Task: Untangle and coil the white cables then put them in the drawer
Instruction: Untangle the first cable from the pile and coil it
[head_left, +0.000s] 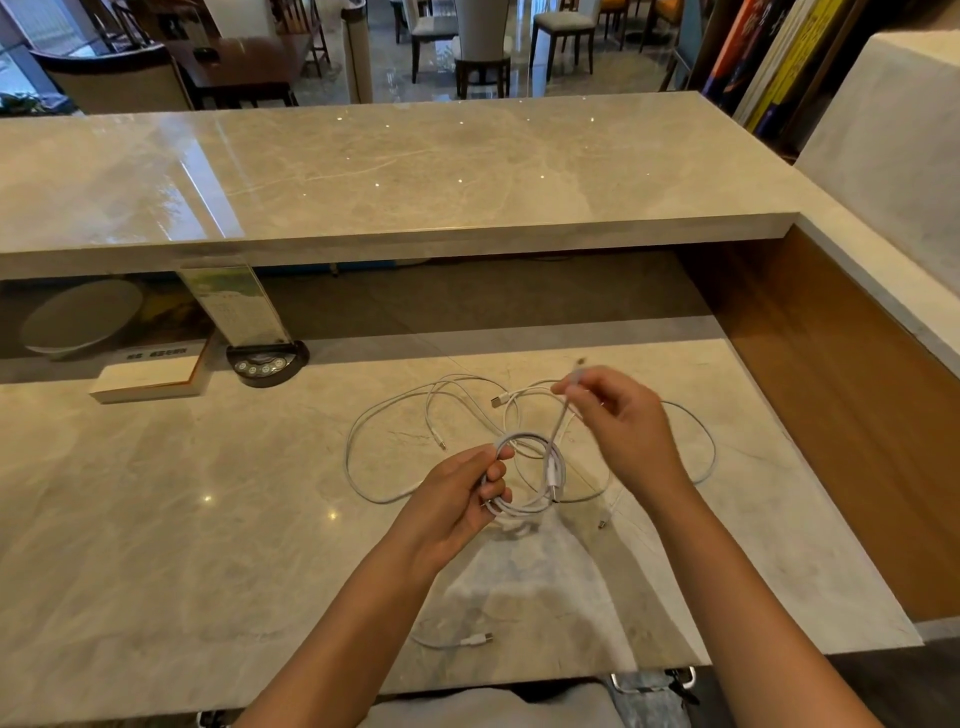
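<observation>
A small coil of white cable (524, 478) stands roughly upright over the desk (208, 519), the left hand (462, 501) curling its grip round the coil's near-left side while the right hand (618, 421) pinches the free end, which rises up and away from the coil. Behind them more loose white cables (415, 415) sprawl in wide loops across the pale marble desk, and one plug end (470, 640) lies near its front edge. A raised marble counter (415, 171) runs across behind, with dining chairs (563, 31) beyond.

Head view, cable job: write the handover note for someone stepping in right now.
Left hand grips a coil of white cable, raised over the counter.
Right hand pinches that cable's free end, lifted.
Loose cables lie tangled behind the hands; another plug end lies near the front edge.
Done: one cable mostly coiled.
Left: finish it, untangle and coil the others, put all away. No drawer in view.
</observation>
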